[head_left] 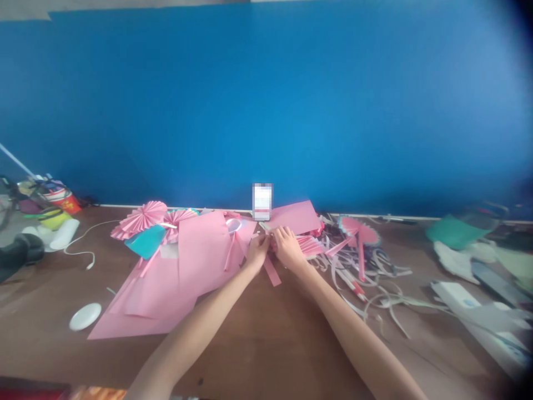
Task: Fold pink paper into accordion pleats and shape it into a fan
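Observation:
My left hand (257, 253) and my right hand (287, 247) meet near the back of the table, fingertips almost touching. Between them a narrow pink paper strip (273, 272) slants down toward me. The left fingers are pinched together at its upper end. My right fingers are bent and closed over folded pink paper, and a pleated pink piece (311, 245) sticks out to their right. What lies exactly under the fingertips is hidden. Just behind the hands a phone (262, 201) stands upright, and a flat pink sheet (293, 216) lies beside it.
Large pink sheets (166, 289) cover the left side, with a pleated fan (145, 218), a teal piece (145, 241) and a tape roll (234, 225). A white lid-like disc (85, 316) lies at left. Right are tangled white strips (387, 300), another fan (364, 233) and a power strip (478, 314).

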Available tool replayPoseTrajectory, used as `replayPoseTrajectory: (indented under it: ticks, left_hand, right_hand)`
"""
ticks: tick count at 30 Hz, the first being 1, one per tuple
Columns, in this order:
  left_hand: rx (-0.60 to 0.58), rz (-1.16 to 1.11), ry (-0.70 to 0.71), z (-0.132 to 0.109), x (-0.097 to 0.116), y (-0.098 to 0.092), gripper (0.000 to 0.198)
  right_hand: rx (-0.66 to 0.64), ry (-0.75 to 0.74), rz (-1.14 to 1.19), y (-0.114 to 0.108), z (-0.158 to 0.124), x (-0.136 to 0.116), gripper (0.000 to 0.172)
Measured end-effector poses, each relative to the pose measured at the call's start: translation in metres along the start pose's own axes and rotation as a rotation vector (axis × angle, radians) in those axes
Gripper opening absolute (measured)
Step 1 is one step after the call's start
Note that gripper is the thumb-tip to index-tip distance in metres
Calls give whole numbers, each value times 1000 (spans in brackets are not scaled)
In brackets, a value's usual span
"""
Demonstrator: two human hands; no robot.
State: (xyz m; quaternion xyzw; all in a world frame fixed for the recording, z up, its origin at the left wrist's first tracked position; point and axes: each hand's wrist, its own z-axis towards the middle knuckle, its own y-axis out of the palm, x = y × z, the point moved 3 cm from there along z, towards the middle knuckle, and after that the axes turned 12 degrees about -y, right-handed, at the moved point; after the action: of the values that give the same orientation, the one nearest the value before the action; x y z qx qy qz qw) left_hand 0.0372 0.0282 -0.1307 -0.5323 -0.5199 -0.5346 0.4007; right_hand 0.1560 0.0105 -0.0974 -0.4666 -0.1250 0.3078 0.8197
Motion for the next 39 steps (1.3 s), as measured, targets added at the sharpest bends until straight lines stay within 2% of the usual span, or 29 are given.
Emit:
replayPoseTrajectory:
  ticks: [14,24,39]
  left_hand:
    - [43,-31,-10,6,-5,-2,34]
    - [72,10,-17,5,-5,-4,34]
    - [-10,-20,-12,5,-6,0,33]
  right_hand:
    - [77,43,82,-15,2,3,24]
    - [61,100,136,-17,4,1,30]
    - [-15,100,134,-19,6,-1,46]
